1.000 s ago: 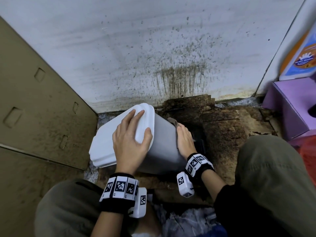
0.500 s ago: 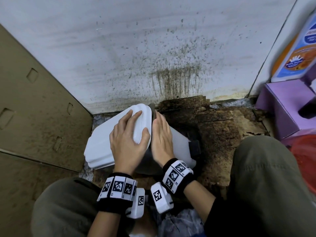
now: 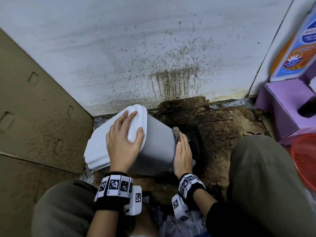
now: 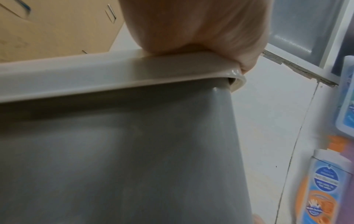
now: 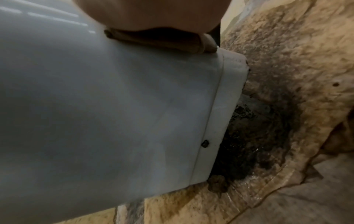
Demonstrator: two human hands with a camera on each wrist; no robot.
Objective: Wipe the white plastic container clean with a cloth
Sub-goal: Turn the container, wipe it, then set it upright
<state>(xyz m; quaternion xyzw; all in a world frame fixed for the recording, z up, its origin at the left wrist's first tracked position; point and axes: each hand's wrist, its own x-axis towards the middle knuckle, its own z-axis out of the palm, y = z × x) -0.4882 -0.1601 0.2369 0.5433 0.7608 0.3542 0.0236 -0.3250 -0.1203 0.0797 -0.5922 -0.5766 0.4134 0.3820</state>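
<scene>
The white plastic container (image 3: 157, 142) lies tilted on the floor, with its lid (image 3: 102, 142) facing up and left. My left hand (image 3: 124, 139) rests spread on the lid, thumb at the lid's right rim; the left wrist view shows the palm (image 4: 191, 27) over the rim above the grey side (image 4: 134, 151). My right hand (image 3: 183, 154) lies flat against the container's right side near its bottom end. It presses a brownish cloth (image 3: 177, 132) to the plastic. The right wrist view shows the cloth (image 5: 162, 42) folded under the palm (image 5: 153, 13) on the container (image 5: 114, 106).
A cardboard sheet (image 3: 34, 117) stands at the left, and a stained white wall (image 3: 171, 48) rises behind. Dark, wet, dirty cardboard (image 3: 222, 134) covers the floor under the container. At the right are a purple box (image 3: 287, 106), a labelled bottle (image 3: 297, 48) and a red basket (image 3: 306, 159). My knees frame both hands.
The right hand with the cloth was up by the lid half a second ago and has slid back down the side toward the bottom end. The left hand has stayed on the lid.
</scene>
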